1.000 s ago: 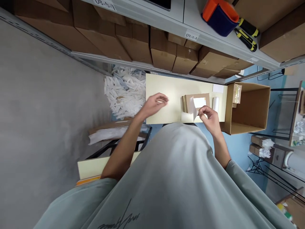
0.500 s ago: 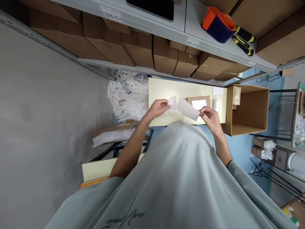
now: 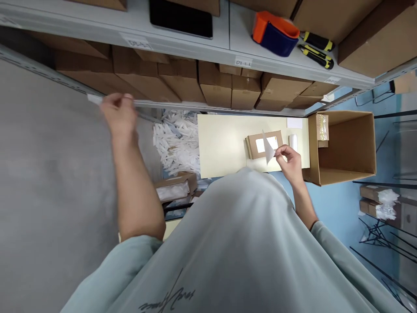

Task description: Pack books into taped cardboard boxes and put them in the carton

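Note:
My left hand is raised at the far left, in front of the lower shelf's edge. It is slightly blurred, its fingers closed on a white slip of paper that sticks out past the fingertips. Over the right part of the table, my right hand pinches the lower corner of a thin, translucent white label. That label hangs in front of a small brown carton, which has a white label on its top. Beside the carton lies a white roll.
A large open cardboard box stands right of the cream table. White paper strips are heaped at its left. Above are shelves of cartons, a black phone, an orange-blue holder and cutters.
My left hand has swung away from the table, up and to the left, with its white slip. My right hand stays nearly in place; its label has turned more upright.

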`<state>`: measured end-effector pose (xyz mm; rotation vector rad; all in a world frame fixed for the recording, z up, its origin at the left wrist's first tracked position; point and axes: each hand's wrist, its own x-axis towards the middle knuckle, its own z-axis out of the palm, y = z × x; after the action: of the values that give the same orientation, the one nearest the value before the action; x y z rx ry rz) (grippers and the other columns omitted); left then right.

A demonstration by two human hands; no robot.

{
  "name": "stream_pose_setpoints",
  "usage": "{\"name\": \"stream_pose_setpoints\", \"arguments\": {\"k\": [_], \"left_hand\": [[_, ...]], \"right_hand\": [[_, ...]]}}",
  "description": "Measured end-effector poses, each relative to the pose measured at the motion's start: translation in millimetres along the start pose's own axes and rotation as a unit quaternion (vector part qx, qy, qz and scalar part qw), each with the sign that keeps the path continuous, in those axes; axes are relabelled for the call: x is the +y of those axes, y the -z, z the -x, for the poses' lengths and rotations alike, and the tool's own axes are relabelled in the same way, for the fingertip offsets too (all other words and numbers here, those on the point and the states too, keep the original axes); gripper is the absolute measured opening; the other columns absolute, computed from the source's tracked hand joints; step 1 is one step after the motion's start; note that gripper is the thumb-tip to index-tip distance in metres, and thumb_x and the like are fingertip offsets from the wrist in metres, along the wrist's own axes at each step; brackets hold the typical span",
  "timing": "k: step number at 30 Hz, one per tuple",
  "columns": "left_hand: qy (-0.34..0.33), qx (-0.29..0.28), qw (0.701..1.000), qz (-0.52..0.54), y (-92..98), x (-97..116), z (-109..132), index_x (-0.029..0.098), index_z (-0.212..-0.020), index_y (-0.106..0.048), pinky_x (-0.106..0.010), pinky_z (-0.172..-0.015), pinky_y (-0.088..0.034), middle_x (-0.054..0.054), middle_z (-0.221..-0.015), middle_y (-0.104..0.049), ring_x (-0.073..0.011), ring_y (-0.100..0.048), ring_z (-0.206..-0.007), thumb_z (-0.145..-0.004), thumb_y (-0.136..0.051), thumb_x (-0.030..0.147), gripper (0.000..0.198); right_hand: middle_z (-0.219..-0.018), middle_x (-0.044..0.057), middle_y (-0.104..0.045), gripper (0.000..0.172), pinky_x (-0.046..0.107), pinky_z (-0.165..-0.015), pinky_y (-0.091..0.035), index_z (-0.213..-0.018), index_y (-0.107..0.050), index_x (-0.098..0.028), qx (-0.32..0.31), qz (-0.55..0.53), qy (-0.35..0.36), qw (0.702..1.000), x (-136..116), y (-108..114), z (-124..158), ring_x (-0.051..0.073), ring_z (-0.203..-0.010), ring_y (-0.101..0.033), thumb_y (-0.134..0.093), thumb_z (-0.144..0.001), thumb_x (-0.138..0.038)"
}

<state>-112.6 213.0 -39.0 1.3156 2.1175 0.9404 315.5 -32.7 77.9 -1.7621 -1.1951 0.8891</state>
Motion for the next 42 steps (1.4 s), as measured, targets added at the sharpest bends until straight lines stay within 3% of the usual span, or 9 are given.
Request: {"name": "stream_pose_setpoints", "arguments": {"k": [2,4,7,10,14,24,34,39,42], "left_hand": [[0.0,-0.173,0.969,0.177,-19.5,38,63,0.012,-0.109,-0.067,-0.041,-0.104,-0.062,-0.007,-0.116,-0.078,-0.0136,-0.075,-0.097,-0.104,-0.064,0.046,0.034],[0.015,-0.368,0.891,0.264,-43.6,73,136,0.016,-0.105,-0.073,-0.044,-0.102,-0.066,-0.012,-0.117,-0.083,-0.0198,-0.08,-0.095,-0.09,-0.083,0.061,0.049],[0.079,-0.52,0.79,0.316,-82.2,113,229,0.019,-0.105,-0.075,-0.046,-0.1,-0.068,-0.017,-0.117,-0.085,-0.0263,-0.084,-0.099,-0.083,-0.088,0.074,0.061],[0.132,-0.503,0.777,0.356,-114.2,135,280,0.02,-0.104,-0.072,-0.046,-0.101,-0.069,-0.014,-0.112,-0.085,-0.027,-0.085,-0.102,-0.083,-0.088,0.076,0.062],[0.176,-0.431,0.805,0.367,-137.6,148,306,0.022,-0.1,-0.064,-0.044,-0.099,-0.069,-0.006,-0.097,-0.082,-0.0243,-0.084,-0.098,-0.085,-0.087,0.069,0.055],[0.14,-0.341,0.891,0.265,-180.7,153,345,0.028,-0.095,-0.052,-0.033,-0.079,-0.063,0.005,-0.073,-0.063,-0.0168,-0.068,-0.073,-0.09,-0.073,0.063,0.041],[-0.045,-0.371,0.924,0.079,-172.8,167,361,0.028,-0.103,-0.062,-0.03,-0.082,-0.052,-0.001,-0.094,-0.074,-0.0208,-0.07,-0.089,-0.103,-0.064,0.049,0.021],[-0.05,-0.369,0.926,0.069,-170.5,168,371,0.028,-0.106,-0.066,-0.034,-0.098,-0.055,-0.004,-0.108,-0.079,-0.0267,-0.076,-0.106,-0.101,-0.068,0.051,0.024],[0.011,-0.333,0.933,0.136,-176.0,164,373,0.027,-0.101,-0.063,-0.036,-0.098,-0.058,-0.004,-0.101,-0.077,-0.0255,-0.075,-0.102,-0.097,-0.072,0.061,0.035]], "right_hand": [[-0.084,0.0,-0.069,0.004,0.036,-0.087,-0.054,-0.082,-0.064,-0.026,0.009,0.022,0.033,0.999,6,4,-2,0.021,-0.085,-0.066,-0.063,-0.086,-0.026],[-0.087,0.001,-0.069,0.007,0.037,-0.087,-0.054,-0.084,-0.062,-0.027,0.009,0.07,0.072,0.995,13,9,-4,0.022,-0.086,-0.066,-0.062,-0.089,-0.022],[-0.089,0.003,-0.069,0.012,0.041,-0.089,-0.051,-0.087,-0.06,-0.027,-0.006,0.186,0.147,0.971,27,16,-7,0.024,-0.088,-0.065,-0.063,-0.095,-0.019],[-0.089,0.006,-0.068,0.013,0.042,-0.087,-0.047,-0.09,-0.062,-0.027,-0.05,0.284,0.226,0.931,44,23,-8,0.027,-0.089,-0.062,-0.063,-0.1,-0.018],[-0.087,0.006,-0.067,0.02,0.042,-0.084,-0.044,-0.09,-0.065,-0.026,-0.108,0.329,0.284,0.894,70,35,-8,0.027,-0.087,-0.06,-0.058,-0.104,-0.015],[-0.104,0.007,-0.078,0.013,0.039,-0.087,-0.047,-0.104,-0.074,-0.023,-0.266,0.263,0.256,0.891,120,73,-15,0.025,-0.096,-0.067,-0.064,-0.112,-0.021],[-0.108,0.008,-0.075,0.026,0.043,-0.095,-0.046,-0.113,-0.079,-0.028,-0.149,0.206,0.211,0.944,140,106,-82,0.027,-0.104,-0.065,-0.053,-0.119,-0.031],[-0.108,0.008,-0.075,0.025,0.044,-0.097,-0.047,-0.11,-0.079,-0.028,-0.173,0.186,0.21,0.944,146,110,-97,0.027,-0.105,-0.066,-0.055,-0.117,-0.032],[-0.108,0.008,-0.077,0.022,0.045,-0.101,-0.049,-0.105,-0.08,-0.028,-0.156,0.14,0.159,0.965,153,111,-98,0.026,-0.104,-0.067,-0.061,-0.115,-0.035]]}}
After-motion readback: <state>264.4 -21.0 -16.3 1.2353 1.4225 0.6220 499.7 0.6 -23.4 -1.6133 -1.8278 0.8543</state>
